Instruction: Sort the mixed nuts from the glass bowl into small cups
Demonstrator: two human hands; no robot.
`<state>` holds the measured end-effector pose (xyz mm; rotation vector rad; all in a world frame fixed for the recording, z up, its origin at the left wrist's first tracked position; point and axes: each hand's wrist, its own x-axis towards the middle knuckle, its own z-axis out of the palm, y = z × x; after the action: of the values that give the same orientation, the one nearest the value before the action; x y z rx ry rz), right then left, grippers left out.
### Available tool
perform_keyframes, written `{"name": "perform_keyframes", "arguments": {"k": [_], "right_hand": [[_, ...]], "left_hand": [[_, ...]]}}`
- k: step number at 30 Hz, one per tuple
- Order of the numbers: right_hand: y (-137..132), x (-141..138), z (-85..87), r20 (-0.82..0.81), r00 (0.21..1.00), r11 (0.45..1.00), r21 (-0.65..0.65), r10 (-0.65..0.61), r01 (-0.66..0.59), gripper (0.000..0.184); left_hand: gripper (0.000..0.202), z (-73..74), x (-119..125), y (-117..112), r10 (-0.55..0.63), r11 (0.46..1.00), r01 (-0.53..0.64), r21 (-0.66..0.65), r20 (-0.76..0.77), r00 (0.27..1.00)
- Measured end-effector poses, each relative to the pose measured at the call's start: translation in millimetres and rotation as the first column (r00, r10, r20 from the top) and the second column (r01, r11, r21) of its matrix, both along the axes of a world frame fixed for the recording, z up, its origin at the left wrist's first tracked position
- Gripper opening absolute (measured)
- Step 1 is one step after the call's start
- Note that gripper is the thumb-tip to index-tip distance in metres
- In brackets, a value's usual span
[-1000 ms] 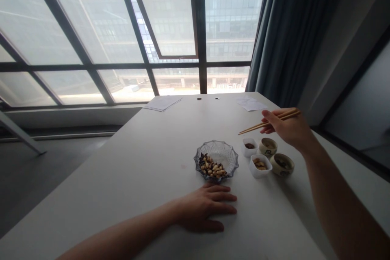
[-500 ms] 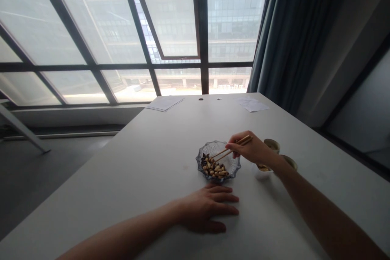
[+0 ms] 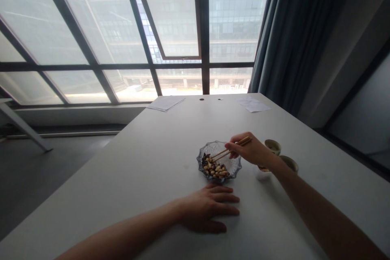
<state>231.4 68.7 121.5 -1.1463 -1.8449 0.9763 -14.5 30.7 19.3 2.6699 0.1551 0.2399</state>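
A clear glass bowl (image 3: 233,161) of mixed nuts and dark bits sits on the white table (image 3: 158,162). My right hand (image 3: 251,151) is closed on a pair of wooden chopsticks (image 3: 231,149), whose tips reach down into the nuts at the bowl's left side. My left hand (image 3: 207,208) lies flat on the table just in front of the bowl, fingers stretched out, holding nothing. Behind my right wrist stand two round ceramic cups (image 3: 273,145) (image 3: 290,163) and a small white square dish (image 3: 262,173), partly hidden.
Sheets of paper lie at the far edge of the table, left (image 3: 166,102) and right (image 3: 252,105). A large window runs behind the table and a dark curtain (image 3: 292,36) hangs at the right. The floor drops away to the left of the table.
My right hand came down and left from above the small dishes to the glass bowl, putting the chopstick tips into the nuts. My left hand stayed flat.
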Motion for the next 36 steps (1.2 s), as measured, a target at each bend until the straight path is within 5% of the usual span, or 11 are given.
{"name": "perform_keyframes", "arguments": {"k": [15, 26, 36], "right_hand": [[1.1, -0.7, -0.1, -0.115, 0.99, 0.996, -0.03, -0.082, 0.079, 0.042], [-3.7, -2.3, 3.5, -0.025, 1.0, 1.0, 0.014, 0.008, -0.008, 0.041], [-4.9, -4.2, 4.1, -0.034, 0.998, 0.999, 0.012, -0.043, 0.044, 0.047]], "left_hand": [[0.055, 1.5, 0.1, -0.7, 0.002, 1.0, -0.003, -0.009, -0.005, 1.0], [0.055, 2.7, 0.6, -0.9, 0.007, 1.0, -0.008, -0.017, -0.007, 1.0], [0.056, -0.4, -0.6, -0.1, 0.003, 1.0, -0.003, -0.029, 0.005, 1.0]]}}
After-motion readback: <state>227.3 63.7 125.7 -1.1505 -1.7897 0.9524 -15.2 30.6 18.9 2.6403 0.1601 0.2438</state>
